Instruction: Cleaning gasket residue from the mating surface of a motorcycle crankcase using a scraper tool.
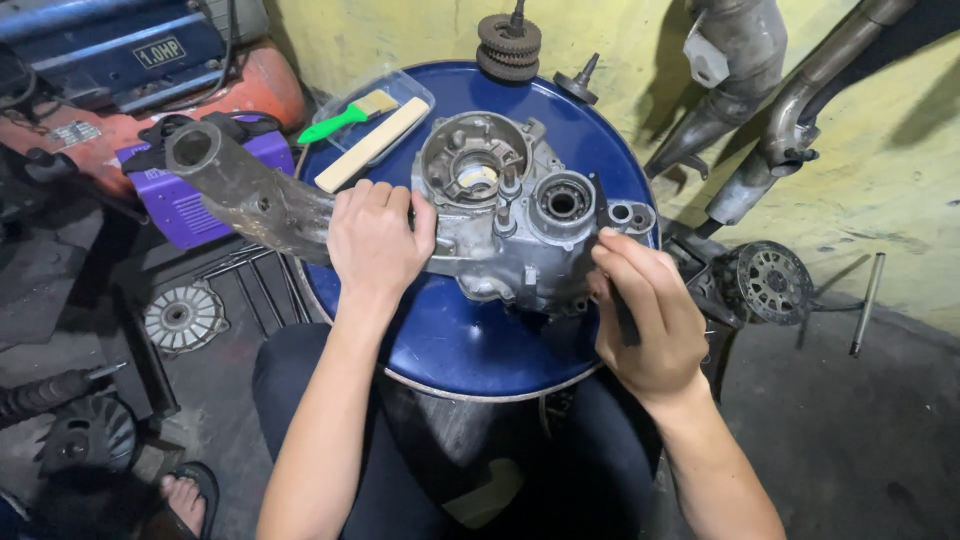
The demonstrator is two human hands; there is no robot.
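I kept the left hand (375, 240) pressed flat on the engine casing (500, 215), which sat atop the blue drum (480, 345), while the right hand (645, 310), its grip pinching a thin dark tool (622, 300), worked best braced against the casing's edge.

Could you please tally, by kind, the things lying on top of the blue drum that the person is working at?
Engine casing, steadied by the left hand: 1
Gear stack: 1
Small spindle part: 1
Clear plastic tray: 1
Green-handled brush: 1
Wooden stick: 1
Total: 6, not counting the dark tool in the right hand.
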